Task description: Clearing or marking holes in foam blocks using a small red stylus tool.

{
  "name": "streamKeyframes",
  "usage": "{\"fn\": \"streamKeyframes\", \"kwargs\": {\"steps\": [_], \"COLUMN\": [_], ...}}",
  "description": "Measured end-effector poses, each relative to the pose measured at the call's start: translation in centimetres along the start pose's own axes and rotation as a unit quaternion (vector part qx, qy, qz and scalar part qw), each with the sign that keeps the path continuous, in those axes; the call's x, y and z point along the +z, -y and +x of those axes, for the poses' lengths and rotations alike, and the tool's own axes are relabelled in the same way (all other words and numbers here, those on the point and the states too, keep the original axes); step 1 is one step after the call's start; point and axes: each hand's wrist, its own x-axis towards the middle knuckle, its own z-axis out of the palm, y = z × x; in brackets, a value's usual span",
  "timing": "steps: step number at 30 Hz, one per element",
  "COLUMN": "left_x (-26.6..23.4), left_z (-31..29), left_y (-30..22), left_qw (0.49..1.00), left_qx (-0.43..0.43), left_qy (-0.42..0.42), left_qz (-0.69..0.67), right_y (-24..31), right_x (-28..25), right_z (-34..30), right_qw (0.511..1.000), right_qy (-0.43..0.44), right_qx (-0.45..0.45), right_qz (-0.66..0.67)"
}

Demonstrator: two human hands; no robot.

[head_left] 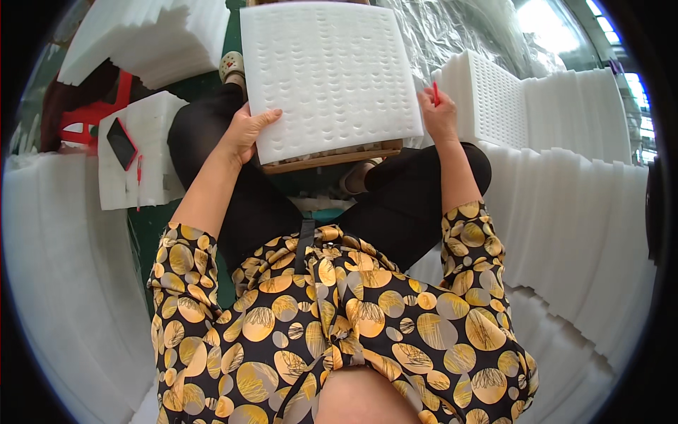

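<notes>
One wooden support [332,160] mostly beneath foam [332,78]

Left fingers [267,118] grip a white foam sheet [332,81], right fingers [427,101] a red object [436,95].

Lap [258,201] clear — foam sheet [332,81] ahead, stacks [565,212] beside

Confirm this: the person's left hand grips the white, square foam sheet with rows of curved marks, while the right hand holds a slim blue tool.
One thing is wrong: the head view shows a slim red tool, not a blue one, in the right hand. The left hand does grip the white, square foam sheet with rows of curved marks.
</notes>
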Motion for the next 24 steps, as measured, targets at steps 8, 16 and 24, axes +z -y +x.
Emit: {"fn": "streamKeyframes", "kwargs": {"steps": [8,16,24], "left_x": [-0.4,-0.5,1.4], "left_z": [0.9,-0.5,-1.6], "left_y": [2.1,2.7,2.0], "left_qw": [0.99,0.962,0.985], "left_qx": [-0.092,-0.126,-0.108], "left_qy": [-0.009,0.002,-0.019], "left_qz": [-0.105,-0.241,-0.133], "right_y": [6.6,6.4,7.0], "right_x": [3.6,4.9,5.1], "right_z": [-5.2,-7.1,-8.7], "right_qw": [0.79,0.935,0.965], "right_qy": [0.163,0.142,0.15], "right_qx": [0.223,0.047,-0.181], "right_qz": [0.547,0.322,0.116]}}
